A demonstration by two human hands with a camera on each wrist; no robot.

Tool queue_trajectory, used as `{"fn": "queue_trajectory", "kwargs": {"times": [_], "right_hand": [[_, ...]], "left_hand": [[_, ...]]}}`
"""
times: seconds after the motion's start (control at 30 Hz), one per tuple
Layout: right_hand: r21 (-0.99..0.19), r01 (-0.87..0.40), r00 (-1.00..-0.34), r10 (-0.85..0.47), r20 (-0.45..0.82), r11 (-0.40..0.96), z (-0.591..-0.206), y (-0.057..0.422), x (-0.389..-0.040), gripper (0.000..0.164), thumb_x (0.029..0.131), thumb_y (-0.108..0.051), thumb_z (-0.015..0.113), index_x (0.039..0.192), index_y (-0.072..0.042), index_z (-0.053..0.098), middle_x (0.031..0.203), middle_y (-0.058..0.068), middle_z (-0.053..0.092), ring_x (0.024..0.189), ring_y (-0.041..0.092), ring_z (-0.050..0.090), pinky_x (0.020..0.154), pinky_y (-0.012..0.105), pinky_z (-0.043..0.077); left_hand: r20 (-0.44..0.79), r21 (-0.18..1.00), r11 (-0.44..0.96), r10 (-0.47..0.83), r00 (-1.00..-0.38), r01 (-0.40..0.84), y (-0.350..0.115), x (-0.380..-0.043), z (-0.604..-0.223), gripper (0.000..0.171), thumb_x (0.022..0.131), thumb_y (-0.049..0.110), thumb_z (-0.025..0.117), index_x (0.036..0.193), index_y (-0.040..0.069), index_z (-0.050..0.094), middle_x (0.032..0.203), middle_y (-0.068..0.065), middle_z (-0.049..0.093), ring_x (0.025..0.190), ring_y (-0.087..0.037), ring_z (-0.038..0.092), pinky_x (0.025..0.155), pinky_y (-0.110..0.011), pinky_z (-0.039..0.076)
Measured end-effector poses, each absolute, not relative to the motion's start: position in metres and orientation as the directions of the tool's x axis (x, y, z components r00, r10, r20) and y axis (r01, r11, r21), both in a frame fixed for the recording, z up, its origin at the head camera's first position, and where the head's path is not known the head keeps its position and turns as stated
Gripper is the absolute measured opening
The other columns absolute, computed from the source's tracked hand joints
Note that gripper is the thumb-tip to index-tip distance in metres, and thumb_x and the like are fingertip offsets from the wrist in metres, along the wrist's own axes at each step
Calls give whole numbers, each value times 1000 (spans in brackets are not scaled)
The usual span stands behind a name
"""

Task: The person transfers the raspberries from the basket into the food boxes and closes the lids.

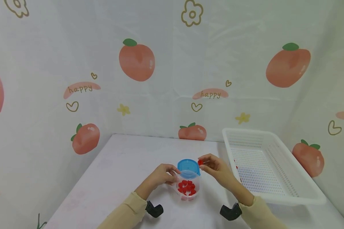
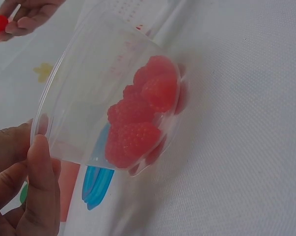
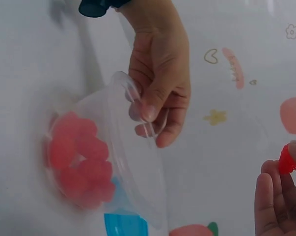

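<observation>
A clear plastic tub [image 2: 74,108] stands on the table with several red raspberries [image 2: 138,113] on its bottom. My left hand [image 1: 167,174] pinches the tub's rim between thumb and fingers on its left side. Behind the tub lies a blue lid [image 1: 188,166], partly seen through the clear wall. My right hand [image 1: 216,168] is raised to the right of the lid and pinches one red raspberry [image 3: 287,159] between thumb and fingertips, apart from the tub.
A white perforated basket [image 1: 275,198] stands at the right of the table, with a few small red pieces [image 1: 236,166] by its left inner wall. A white curtain [image 1: 166,111] printed with peaches hangs behind the white table [image 1: 117,168].
</observation>
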State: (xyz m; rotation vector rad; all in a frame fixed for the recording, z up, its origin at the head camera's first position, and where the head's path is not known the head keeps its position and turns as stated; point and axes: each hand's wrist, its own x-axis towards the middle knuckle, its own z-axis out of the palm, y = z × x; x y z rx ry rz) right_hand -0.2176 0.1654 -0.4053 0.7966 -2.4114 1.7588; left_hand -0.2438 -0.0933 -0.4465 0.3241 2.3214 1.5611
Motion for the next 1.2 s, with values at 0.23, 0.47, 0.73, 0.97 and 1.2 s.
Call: {"fn": "queue_trajectory", "kwargs": {"times": [0.23, 0.47, 0.73, 0.97, 1.2], "right_hand": [[-892, -368, -868, -441, 228, 264, -426, 157, -213, 31, 93, -16, 63, 118, 0, 56, 112, 18, 61, 99, 31, 65, 82, 21, 55], [-898, -319, -866, -477, 147, 303, -442, 152, -211, 32, 93, -16, 64, 118, 2, 57, 110, 16, 62, 99, 32, 64, 82, 23, 56], [-891, -322, -859, -494, 133, 321, -445, 151, -210, 32, 93, -16, 63, 118, 3, 57, 109, 16, 63, 97, 23, 64, 83, 25, 57], [-899, -300, -852, -514, 101, 320, -448, 151, -212, 35, 93, -16, 65, 119, 5, 57, 110, 16, 64, 94, 20, 62, 80, 20, 55], [-892, -321, -843, -526, 116, 318, -448, 151, -212, 32, 93, -14, 63, 118, 5, 58, 110, 21, 63, 91, 16, 61, 79, 16, 53]], "left_hand": [[-138, 926, 376, 368, -920, 11, -94, -245, -448, 25, 82, 8, 75, 106, 2, 69, 85, -6, 60, 64, -14, 61, 66, -28, 59], [-134, 928, 373, 369, -920, 15, -94, -245, -448, 24, 82, 8, 75, 105, 2, 69, 85, -6, 60, 64, -14, 61, 65, -28, 59], [-134, 930, 368, 370, -919, 13, -94, -243, -445, 25, 83, 6, 74, 106, 0, 68, 84, -6, 60, 64, -13, 60, 64, -27, 58], [-133, 930, 367, 374, -918, 15, -94, -244, -446, 24, 83, 6, 73, 106, -1, 68, 84, -5, 59, 64, -14, 59, 65, -27, 59], [-125, 930, 367, 376, -918, 23, -94, -245, -447, 24, 83, 6, 73, 106, 0, 68, 84, -5, 59, 63, -14, 60, 65, -28, 59]]}}
